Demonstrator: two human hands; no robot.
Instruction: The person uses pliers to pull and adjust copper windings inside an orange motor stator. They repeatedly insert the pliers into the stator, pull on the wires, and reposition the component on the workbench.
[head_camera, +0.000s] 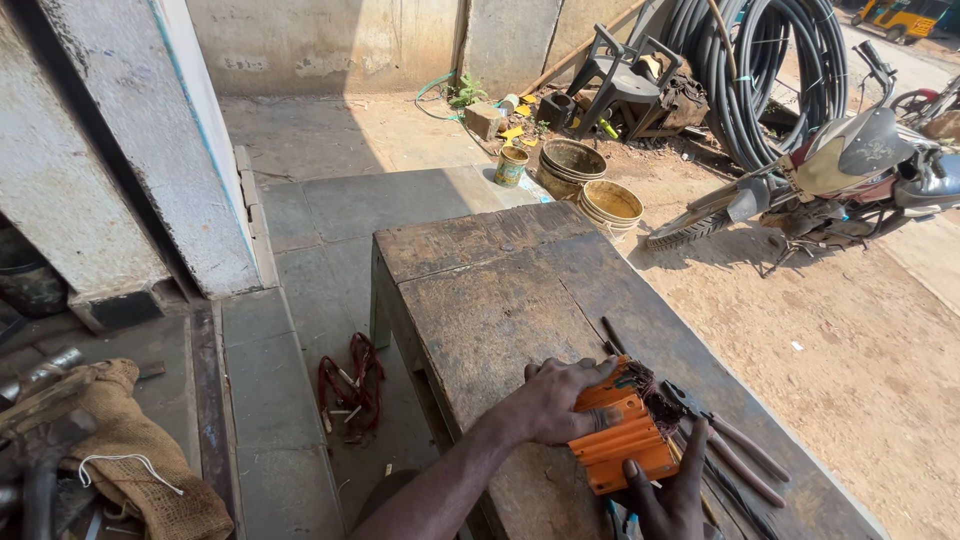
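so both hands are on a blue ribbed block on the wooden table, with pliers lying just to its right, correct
Not quite: the ribbed block is orange, not blue, as the head view shows. The rest holds: the left hand and right hand are both on it, on the wooden table, with pliers lying just to its right.
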